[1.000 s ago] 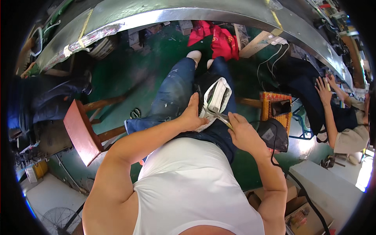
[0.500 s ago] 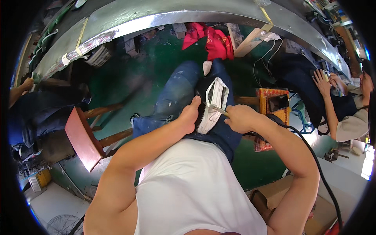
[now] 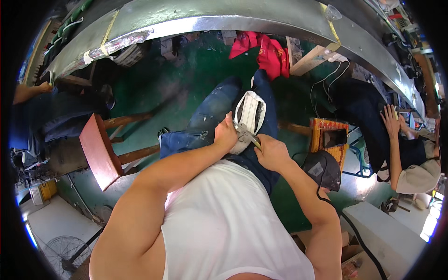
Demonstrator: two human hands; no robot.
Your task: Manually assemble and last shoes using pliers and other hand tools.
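A shoe (image 3: 252, 112) rests on my lap between my thighs, its pale underside facing up and a whitish rim of upper folded around it. My left hand (image 3: 225, 134) is closed around the shoe's near left side, thumb uppermost. In my right hand (image 3: 271, 153) are pliers (image 3: 244, 132) with a metal head and a yellowish handle. The pliers' head meets the shoe's edge beside my left thumb. My fingers hide the near left part of the shoe, and I cannot make out exactly what the jaws grip.
Ahead runs a long metal-edged bench (image 3: 214, 22), with red cloth (image 3: 270, 53) below. A brown stool (image 3: 100, 151) stands left. At right are an orange seat with a phone (image 3: 335, 137), a dark cap-like thing (image 3: 322, 170), a black cable (image 3: 359, 233) and a co-worker's arm (image 3: 394, 144).
My right hand and the pliers have moved nearer my left hand, from the shoe's middle to its near left edge. The shoe has turned slightly. A dark cap-like thing has appeared at right.
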